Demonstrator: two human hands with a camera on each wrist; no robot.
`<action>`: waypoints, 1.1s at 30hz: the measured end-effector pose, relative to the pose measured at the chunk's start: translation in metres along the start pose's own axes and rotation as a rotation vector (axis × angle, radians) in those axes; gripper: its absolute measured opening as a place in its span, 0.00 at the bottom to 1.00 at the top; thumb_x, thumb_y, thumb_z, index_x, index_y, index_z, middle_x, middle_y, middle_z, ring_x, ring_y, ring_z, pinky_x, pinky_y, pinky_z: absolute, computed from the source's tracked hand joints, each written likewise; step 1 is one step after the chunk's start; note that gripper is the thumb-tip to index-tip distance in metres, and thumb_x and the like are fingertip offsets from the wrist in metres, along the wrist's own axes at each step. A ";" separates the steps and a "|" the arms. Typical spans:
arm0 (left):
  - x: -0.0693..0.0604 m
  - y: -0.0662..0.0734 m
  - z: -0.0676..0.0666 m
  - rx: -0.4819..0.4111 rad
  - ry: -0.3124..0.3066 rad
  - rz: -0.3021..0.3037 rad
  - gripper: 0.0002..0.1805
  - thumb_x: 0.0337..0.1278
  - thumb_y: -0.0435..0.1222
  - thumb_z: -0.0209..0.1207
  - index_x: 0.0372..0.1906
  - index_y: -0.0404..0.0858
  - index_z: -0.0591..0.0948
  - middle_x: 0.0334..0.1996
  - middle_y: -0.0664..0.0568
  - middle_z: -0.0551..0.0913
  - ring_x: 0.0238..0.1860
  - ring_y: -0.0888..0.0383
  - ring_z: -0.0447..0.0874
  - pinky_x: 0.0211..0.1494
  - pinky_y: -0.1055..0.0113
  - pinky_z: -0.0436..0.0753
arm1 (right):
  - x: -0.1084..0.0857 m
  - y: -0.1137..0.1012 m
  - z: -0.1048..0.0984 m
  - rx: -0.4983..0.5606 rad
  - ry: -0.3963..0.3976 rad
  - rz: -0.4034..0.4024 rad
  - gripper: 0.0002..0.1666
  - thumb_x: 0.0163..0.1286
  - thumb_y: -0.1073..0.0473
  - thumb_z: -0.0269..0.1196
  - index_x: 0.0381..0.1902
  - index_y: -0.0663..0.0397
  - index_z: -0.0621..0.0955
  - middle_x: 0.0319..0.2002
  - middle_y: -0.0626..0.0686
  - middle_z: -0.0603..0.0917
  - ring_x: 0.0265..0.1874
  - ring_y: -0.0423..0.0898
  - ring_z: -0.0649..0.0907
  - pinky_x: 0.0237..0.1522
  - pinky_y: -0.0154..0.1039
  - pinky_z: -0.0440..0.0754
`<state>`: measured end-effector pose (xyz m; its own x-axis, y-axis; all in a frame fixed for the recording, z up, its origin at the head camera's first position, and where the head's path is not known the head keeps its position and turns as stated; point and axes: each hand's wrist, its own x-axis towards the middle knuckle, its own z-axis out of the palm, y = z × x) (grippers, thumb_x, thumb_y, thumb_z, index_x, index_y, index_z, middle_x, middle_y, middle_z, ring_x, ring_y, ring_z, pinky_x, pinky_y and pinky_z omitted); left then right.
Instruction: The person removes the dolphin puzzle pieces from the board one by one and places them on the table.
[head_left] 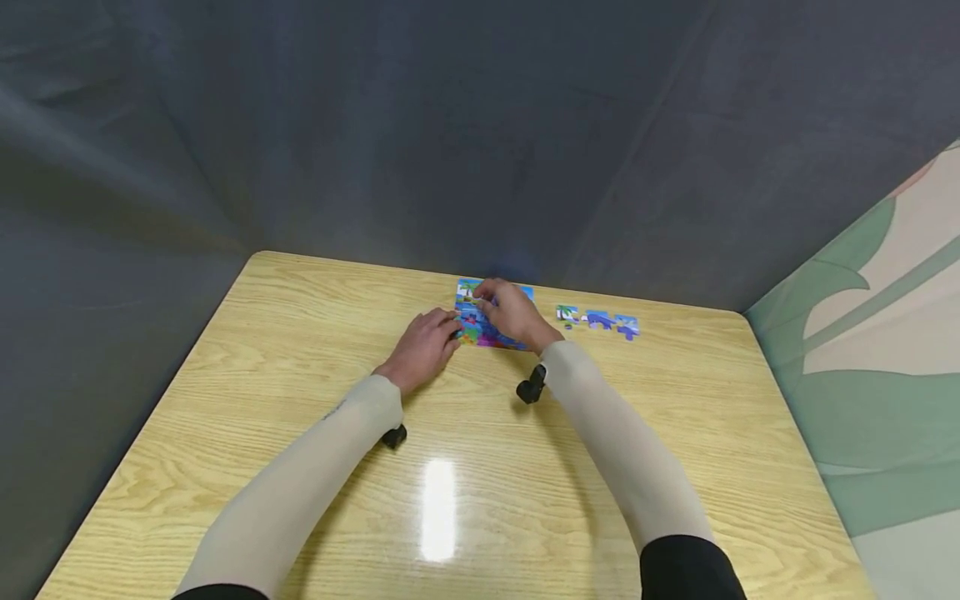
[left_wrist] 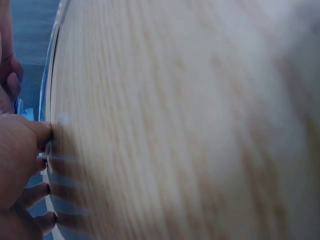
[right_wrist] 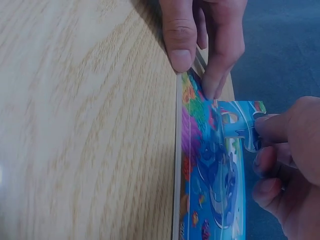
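Note:
A colourful sea-picture jigsaw puzzle (head_left: 487, 335) lies near the table's far edge, with blue dolphin shapes and coral on it. My right hand (head_left: 512, 312) is over the puzzle. Between its thumb and fingers it pinches a blue puzzle piece (right_wrist: 239, 116), raised at an angle above the picture in the right wrist view. At the puzzle's left end rests my left hand (head_left: 422, 348), thumb (right_wrist: 181, 59) at the near edge and a fingertip on the picture. The left wrist view shows the left fingers (left_wrist: 37, 192) reaching down to the table; the puzzle is mostly hidden there.
Several loose puzzle pieces (head_left: 600, 320) lie in a row to the right of the puzzle. The wooden table (head_left: 300, 333) ends at a dark curtain (head_left: 420, 133) behind. A green and beige patterned cloth (head_left: 885, 350) hangs along the right side.

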<state>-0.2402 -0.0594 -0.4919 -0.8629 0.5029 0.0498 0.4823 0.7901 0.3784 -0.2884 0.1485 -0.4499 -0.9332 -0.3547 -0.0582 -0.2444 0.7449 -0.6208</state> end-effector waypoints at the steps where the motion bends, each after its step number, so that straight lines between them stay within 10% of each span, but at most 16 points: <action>1: 0.000 0.000 0.000 -0.003 0.000 -0.002 0.24 0.84 0.43 0.54 0.75 0.39 0.77 0.78 0.46 0.72 0.80 0.46 0.68 0.86 0.38 0.63 | -0.001 0.000 -0.001 0.002 0.003 -0.002 0.14 0.85 0.58 0.57 0.61 0.54 0.82 0.58 0.58 0.84 0.48 0.53 0.84 0.52 0.51 0.84; 33: -0.002 0.000 0.003 -0.022 0.061 0.030 0.22 0.84 0.42 0.54 0.72 0.38 0.79 0.76 0.44 0.75 0.77 0.45 0.72 0.85 0.38 0.65 | -0.044 0.025 -0.034 0.039 0.062 -0.005 0.03 0.81 0.61 0.62 0.47 0.55 0.81 0.47 0.58 0.86 0.26 0.46 0.73 0.32 0.40 0.73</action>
<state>-0.2378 -0.0596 -0.4951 -0.8561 0.5033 0.1176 0.5052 0.7668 0.3959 -0.2621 0.2023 -0.4364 -0.9466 -0.3223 -0.0073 -0.2403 0.7203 -0.6507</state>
